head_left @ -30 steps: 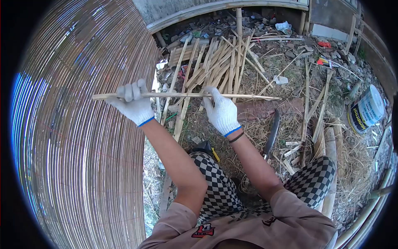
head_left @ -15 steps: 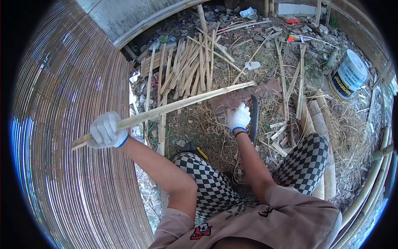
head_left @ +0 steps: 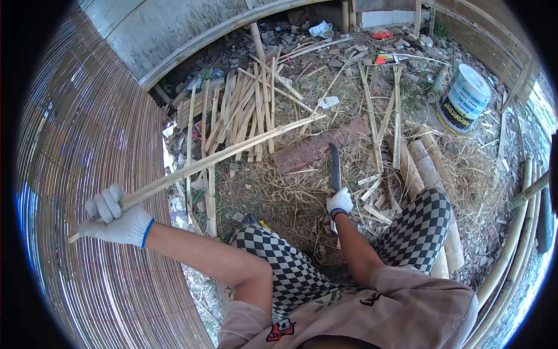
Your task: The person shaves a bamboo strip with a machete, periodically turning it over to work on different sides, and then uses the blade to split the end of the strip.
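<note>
A long, pale bamboo strip (head_left: 232, 152) slants across the view from lower left to upper middle. My left hand (head_left: 119, 218), in a white glove with a blue cuff, is closed around its near end beside the slatted screen. My right hand (head_left: 340, 202), gloved alike, is wrapped round the handle of a machete (head_left: 335, 168). Its dark blade points away from me, its tip near a reddish-brown slab (head_left: 302, 154) on the ground. The strip's far end hangs above the slab, apart from the blade.
Many split bamboo strips (head_left: 250, 110) lie piled ahead on the left. The slatted bamboo screen (head_left: 99, 151) stands close on my left. Bamboo poles (head_left: 433, 168) lie by my right knee, a paint bucket (head_left: 465, 99) beyond. Curly shavings (head_left: 296, 189) and rubble cover the ground.
My left hand has moved left and down, drawing the strip back. My right hand has come nearer my body; the blade, formerly beside it on the right, now extends ahead of it.
</note>
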Demonstrator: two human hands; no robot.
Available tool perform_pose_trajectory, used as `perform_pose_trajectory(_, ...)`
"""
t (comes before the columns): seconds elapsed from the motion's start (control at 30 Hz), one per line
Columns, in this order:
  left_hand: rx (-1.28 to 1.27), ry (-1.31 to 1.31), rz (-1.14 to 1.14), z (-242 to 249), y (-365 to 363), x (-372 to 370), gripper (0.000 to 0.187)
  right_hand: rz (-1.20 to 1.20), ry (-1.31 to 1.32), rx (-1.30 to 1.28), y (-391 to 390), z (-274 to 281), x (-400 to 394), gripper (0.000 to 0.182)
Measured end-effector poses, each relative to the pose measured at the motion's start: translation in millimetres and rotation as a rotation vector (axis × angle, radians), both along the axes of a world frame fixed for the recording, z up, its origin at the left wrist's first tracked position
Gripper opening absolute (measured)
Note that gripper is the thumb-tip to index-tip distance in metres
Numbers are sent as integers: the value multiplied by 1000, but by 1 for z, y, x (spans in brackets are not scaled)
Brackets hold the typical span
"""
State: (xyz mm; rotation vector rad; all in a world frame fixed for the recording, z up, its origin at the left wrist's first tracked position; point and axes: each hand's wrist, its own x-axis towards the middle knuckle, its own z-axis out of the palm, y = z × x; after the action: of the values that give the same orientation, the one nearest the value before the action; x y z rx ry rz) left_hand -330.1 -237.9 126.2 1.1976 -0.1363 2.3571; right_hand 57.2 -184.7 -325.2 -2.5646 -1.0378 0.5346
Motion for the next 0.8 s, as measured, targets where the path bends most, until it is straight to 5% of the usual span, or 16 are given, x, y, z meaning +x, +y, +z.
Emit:
perform_pose_trajectory(0.1,69,-4,-27,12,-16,6,68,157,322,-158,-7,7,20,47)
perform_pose_trajectory(0.37,37,5,-123,23,5,41,70,317,376,-113,-35,-9,1,62)
perform_pose_trajectory(0.5,2,45,-231,25,16,72,71,133,469,118,-41,-65,-3,50)
perform_pose_trajectory(0.57,-23,51,-238,32,17,86,70,59,576,133,-40,-98,5,30)
perform_pose_trajectory(0.67,8,94,-333,37,19,101,69,27,867,122,-38,-83,12,17)
perform_pose_trajectory(0.8,46,127,-373,34,26,108,69,-233,1332,272,-45,-46,8,30)
